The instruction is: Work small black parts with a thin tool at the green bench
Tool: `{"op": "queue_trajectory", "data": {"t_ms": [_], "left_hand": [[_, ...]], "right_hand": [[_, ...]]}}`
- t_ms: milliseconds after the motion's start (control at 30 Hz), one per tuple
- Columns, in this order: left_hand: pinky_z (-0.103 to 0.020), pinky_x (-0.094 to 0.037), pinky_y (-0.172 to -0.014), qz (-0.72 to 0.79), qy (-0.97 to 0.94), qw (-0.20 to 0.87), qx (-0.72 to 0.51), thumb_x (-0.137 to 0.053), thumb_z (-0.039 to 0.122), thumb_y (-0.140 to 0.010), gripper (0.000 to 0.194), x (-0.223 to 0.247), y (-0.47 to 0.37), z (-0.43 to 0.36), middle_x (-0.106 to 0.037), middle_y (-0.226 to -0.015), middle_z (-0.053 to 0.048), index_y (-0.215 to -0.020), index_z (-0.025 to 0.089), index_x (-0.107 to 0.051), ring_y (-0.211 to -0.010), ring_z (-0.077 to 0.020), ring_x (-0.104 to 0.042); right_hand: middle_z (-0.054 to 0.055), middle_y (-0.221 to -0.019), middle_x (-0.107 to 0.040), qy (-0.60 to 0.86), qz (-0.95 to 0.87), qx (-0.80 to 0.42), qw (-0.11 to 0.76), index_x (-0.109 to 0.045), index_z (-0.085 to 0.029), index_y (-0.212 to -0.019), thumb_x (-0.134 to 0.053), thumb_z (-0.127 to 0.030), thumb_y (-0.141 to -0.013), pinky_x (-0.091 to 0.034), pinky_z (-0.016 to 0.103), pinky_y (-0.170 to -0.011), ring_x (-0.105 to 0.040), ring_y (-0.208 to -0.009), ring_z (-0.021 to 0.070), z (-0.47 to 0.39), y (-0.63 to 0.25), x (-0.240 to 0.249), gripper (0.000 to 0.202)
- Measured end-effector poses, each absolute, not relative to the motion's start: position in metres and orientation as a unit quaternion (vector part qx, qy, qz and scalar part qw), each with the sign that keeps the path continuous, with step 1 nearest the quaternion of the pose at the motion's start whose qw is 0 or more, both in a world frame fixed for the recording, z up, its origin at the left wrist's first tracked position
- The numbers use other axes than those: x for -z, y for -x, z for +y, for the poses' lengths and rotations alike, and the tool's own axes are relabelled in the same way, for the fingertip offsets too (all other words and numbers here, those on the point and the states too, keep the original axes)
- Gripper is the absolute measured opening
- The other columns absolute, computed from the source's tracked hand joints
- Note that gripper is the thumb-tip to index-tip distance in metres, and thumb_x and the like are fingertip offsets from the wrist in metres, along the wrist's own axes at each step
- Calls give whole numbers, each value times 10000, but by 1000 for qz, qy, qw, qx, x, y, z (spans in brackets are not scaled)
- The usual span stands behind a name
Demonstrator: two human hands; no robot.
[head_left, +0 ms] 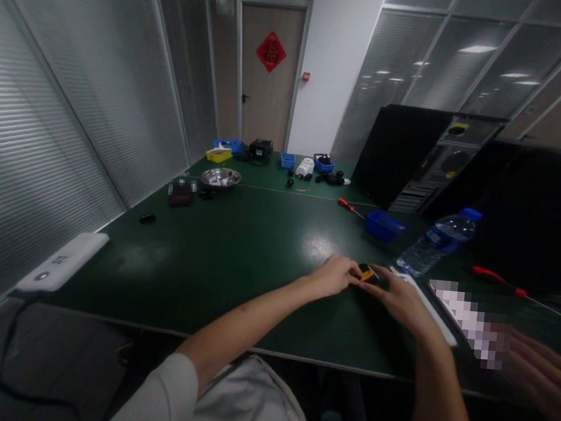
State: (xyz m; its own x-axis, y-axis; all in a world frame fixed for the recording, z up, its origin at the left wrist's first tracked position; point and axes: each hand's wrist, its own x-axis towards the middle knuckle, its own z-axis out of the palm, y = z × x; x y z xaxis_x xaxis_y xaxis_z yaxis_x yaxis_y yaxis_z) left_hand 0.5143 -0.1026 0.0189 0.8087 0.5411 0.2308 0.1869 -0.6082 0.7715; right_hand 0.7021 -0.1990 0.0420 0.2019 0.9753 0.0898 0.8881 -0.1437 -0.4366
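Over the right-hand part of the green table (237, 259), both my hands meet at a small black object with an orange-yellow side (366, 274). My left hand (336, 274) pinches its left end between thumb and fingers. From the other side, my right hand (398, 298) grips it with thumb and forefinger. The fingers hide part of it, and its exact kind is too small to make out. A flat white strip (436, 314) lies beside my right hand. Just behind that hand is a water bottle with a blue cap (437, 240), leaning to the right.
Another person's arm (536, 370) reaches in at right, beside a blurred-out flat item. A blue bin (384, 225), an orange-handled screwdriver (347, 206), a red-handled screwdriver (495, 278) and computer cases (403, 156) stand around. Left are a metal bowl (220, 179) and a white power strip (62, 262).
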Motion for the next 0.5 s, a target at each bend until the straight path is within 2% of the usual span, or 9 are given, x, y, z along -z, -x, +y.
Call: {"op": "queue_trajectory", "data": {"t_ms": [100, 233, 300, 367, 433, 500], "left_hand": [[-273, -518, -860, 216, -849, 423, -232, -689, 244, -916, 213, -24, -499, -109, -760, -1045, -84, -1089, 135, -753, -948, -183, -701], [-266, -518, -832, 198, -861, 399, -245, -700, 266, -902, 226, -40, -477, -125, -752, -1030, -64, -1096, 164, -754, -922, -172, -689], [-277, -523, -847, 190, -864, 380, -271, -716, 268, -885, 243, -56, -460, -133, -743, -1033, -66, -1103, 166, -753, -932, -177, -678], [-286, -538, -839, 182, -851, 382, -312, -713, 262, -883, 238, -77, -436, -141, -731, -1040, -72, -1096, 164, -754, -940, -181, -677], [-288, -562, -801, 178, -813, 410, -373, -697, 272, -898, 225, -103, -401, -152, -712, -1072, -82, -1089, 166, -749, -944, -184, -685], [-313, -586, -791, 182, -753, 438, -456, -684, 315, -921, 256, -127, -361, -165, -679, -1132, -96, -1125, 167, -730, -947, -192, -696]], "right_hand": [[138, -1281, -716, 719, -625, -167, 252, -637, -184, -1393, -643, -641, -849, -506, 438, -979, -654, -1180, 378, -208, -698, -39, 710], [114, -1306, -703, 697, -618, -228, 284, -651, -204, -1376, -677, -665, -836, -484, 454, -1029, -639, -1199, 370, -228, -681, -49, 711], [103, -1234, -733, 681, -614, -261, 302, -664, -216, -1361, -698, -644, -839, -517, 414, -962, -673, -1124, 347, -239, -669, -57, 676], [90, -1019, -771, 674, -598, -295, 317, -653, -213, -1372, -689, -625, -859, -548, 365, -790, -714, -914, 301, -246, -660, -62, 659], [62, -844, -749, 685, -577, -298, 328, -637, -213, -1380, -650, -633, -879, -523, 330, -651, -692, -741, 261, -244, -656, -61, 653], [68, -860, -743, 707, -565, -246, 346, -664, -216, -1324, -623, -637, -883, -517, 325, -641, -687, -750, 260, -232, -658, -57, 612]]}}
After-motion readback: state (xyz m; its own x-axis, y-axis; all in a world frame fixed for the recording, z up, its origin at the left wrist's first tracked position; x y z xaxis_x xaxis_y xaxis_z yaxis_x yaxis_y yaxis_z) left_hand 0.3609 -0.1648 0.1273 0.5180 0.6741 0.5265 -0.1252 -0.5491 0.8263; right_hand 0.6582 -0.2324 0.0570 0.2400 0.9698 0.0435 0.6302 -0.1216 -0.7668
